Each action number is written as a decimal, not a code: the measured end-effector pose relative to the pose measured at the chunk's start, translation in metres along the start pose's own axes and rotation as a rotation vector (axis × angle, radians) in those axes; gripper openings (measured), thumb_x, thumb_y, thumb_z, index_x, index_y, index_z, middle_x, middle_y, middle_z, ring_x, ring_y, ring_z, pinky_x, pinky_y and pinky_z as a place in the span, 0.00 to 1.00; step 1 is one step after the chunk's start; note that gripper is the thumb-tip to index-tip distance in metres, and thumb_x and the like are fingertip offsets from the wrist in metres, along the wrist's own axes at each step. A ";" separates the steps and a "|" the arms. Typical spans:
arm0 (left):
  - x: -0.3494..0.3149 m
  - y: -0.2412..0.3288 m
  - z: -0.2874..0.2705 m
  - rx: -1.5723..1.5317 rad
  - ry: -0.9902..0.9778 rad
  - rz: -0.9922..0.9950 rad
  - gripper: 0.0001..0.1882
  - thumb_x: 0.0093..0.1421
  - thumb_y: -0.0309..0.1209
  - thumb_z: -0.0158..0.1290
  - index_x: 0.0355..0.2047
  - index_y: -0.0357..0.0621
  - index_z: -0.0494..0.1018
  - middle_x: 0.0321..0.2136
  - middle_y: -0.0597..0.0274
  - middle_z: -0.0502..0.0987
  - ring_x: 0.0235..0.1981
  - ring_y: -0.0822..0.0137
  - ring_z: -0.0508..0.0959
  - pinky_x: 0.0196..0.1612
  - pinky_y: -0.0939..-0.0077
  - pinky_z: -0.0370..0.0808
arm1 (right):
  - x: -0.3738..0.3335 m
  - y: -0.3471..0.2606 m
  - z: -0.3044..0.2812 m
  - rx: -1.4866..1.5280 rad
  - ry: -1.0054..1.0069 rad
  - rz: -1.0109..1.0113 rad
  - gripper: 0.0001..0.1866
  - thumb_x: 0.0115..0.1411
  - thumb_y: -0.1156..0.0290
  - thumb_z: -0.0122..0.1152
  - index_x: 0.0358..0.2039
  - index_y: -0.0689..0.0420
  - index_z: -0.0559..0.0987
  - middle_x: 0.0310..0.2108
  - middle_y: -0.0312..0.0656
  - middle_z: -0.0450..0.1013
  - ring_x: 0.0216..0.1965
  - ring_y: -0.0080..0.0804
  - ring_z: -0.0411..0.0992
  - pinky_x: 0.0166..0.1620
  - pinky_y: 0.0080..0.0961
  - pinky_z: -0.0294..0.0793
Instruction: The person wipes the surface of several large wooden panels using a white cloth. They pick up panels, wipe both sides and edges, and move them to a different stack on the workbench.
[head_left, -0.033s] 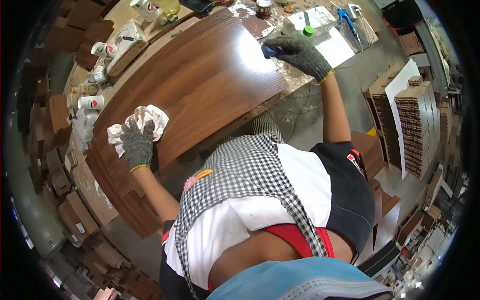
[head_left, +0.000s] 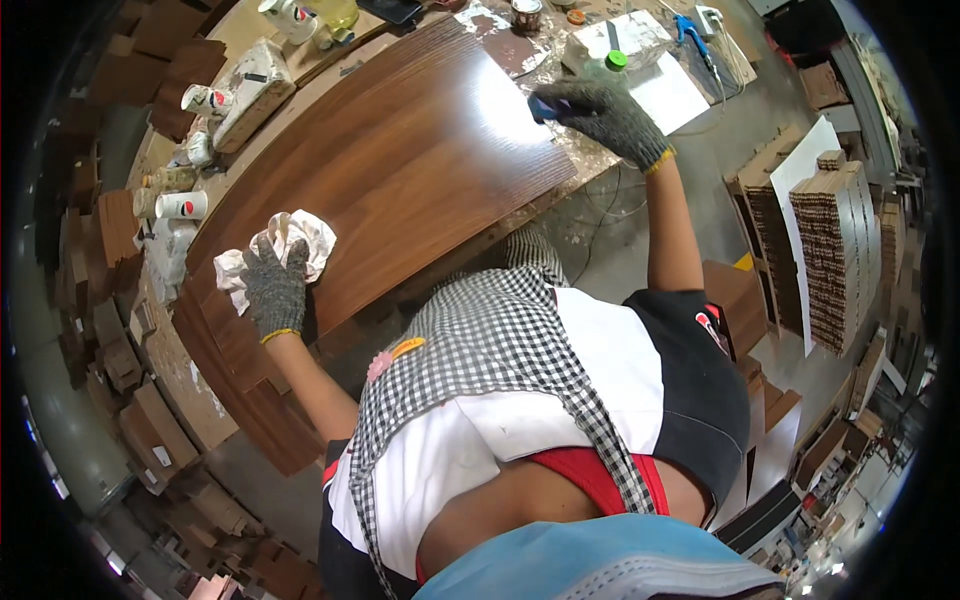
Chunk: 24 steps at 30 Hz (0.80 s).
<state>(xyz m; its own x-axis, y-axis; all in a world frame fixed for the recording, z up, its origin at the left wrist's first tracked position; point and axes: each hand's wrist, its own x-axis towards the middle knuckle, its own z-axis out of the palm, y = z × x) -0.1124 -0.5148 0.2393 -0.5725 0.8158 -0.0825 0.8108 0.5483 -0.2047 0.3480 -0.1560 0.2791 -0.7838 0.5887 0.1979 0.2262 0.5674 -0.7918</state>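
A glossy brown wood-grain panel [head_left: 370, 180] lies across the workbench in front of me. At its left end my left hand [head_left: 275, 290], in a grey knit glove with a yellow cuff, rests on a crumpled white cloth [head_left: 318, 240]. Its fingers are spread over the cloth. My right hand [head_left: 612, 115], gloved the same way, is closed round a small dark blue object [head_left: 543, 106] at the panel's far right end. The glove covers most of that object, so its kind cannot be made out.
Paper cups [head_left: 182, 205], jars and a wrapped white block [head_left: 258, 95] line the bench's far left edge. Beyond my right hand are a green-capped bottle [head_left: 615, 62], a white sheet [head_left: 672, 95] and a blue tool [head_left: 690, 35]. Stacked cardboard [head_left: 835, 250] stands at right.
My right hand has shifted slightly right and nearer to me with the dark blue object. The left hand and cloth stay in place.
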 end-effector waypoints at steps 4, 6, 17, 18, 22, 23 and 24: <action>-0.002 0.002 -0.001 0.155 -0.012 0.089 0.40 0.68 0.60 0.42 0.69 0.42 0.57 0.68 0.42 0.59 0.66 0.34 0.59 0.65 0.41 0.58 | -0.039 -0.001 -0.015 -0.105 -0.054 0.121 0.19 0.62 0.71 0.64 0.55 0.52 0.79 0.48 0.43 0.80 0.47 0.38 0.78 0.52 0.33 0.77; -0.003 0.010 -0.014 0.223 -0.040 0.096 0.40 0.69 0.60 0.41 0.69 0.42 0.57 0.69 0.45 0.59 0.67 0.36 0.57 0.66 0.42 0.57 | -0.046 0.003 -0.014 -0.148 0.030 0.206 0.20 0.61 0.68 0.64 0.55 0.51 0.79 0.49 0.44 0.79 0.48 0.41 0.78 0.53 0.35 0.77; 0.008 0.022 -0.010 0.050 0.065 -0.121 0.43 0.68 0.62 0.40 0.70 0.41 0.55 0.66 0.34 0.60 0.66 0.31 0.59 0.67 0.37 0.53 | 0.181 0.152 0.062 -0.601 0.046 0.472 0.20 0.61 0.61 0.55 0.46 0.63 0.81 0.49 0.60 0.77 0.52 0.56 0.76 0.55 0.45 0.76; 0.007 0.015 0.000 0.058 0.074 -0.134 0.42 0.68 0.62 0.40 0.70 0.43 0.55 0.66 0.34 0.59 0.66 0.30 0.59 0.67 0.36 0.53 | 0.197 0.177 0.073 -0.580 0.085 0.522 0.21 0.61 0.60 0.56 0.46 0.64 0.82 0.49 0.60 0.77 0.52 0.56 0.77 0.55 0.45 0.76; -0.012 0.029 -0.007 -0.050 0.037 -0.289 0.38 0.67 0.63 0.40 0.71 0.59 0.56 0.69 0.37 0.56 0.67 0.26 0.56 0.67 0.33 0.52 | 0.206 0.191 0.099 -0.622 -0.122 0.511 0.19 0.58 0.61 0.58 0.44 0.59 0.84 0.48 0.62 0.77 0.51 0.58 0.76 0.55 0.44 0.75; -0.021 0.016 0.007 0.023 0.100 -0.207 0.36 0.69 0.59 0.41 0.71 0.55 0.57 0.69 0.41 0.58 0.67 0.31 0.56 0.69 0.37 0.51 | 0.213 0.191 0.093 -0.701 -0.177 0.469 0.20 0.58 0.61 0.58 0.45 0.58 0.84 0.48 0.61 0.77 0.51 0.57 0.77 0.56 0.44 0.75; -0.017 0.002 0.019 0.102 0.168 -0.096 0.34 0.70 0.54 0.41 0.70 0.50 0.58 0.69 0.45 0.60 0.68 0.36 0.57 0.70 0.41 0.50 | 0.212 0.207 0.073 -0.778 -0.206 0.446 0.20 0.58 0.60 0.58 0.47 0.57 0.83 0.48 0.60 0.77 0.51 0.56 0.77 0.56 0.44 0.75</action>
<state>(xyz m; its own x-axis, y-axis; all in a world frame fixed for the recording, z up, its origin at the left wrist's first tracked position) -0.1029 -0.5313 0.2222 -0.6110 0.7847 0.1045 0.7322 0.6104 -0.3023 0.1860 0.0444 0.1145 -0.6012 0.7742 -0.1980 0.7991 0.5839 -0.1432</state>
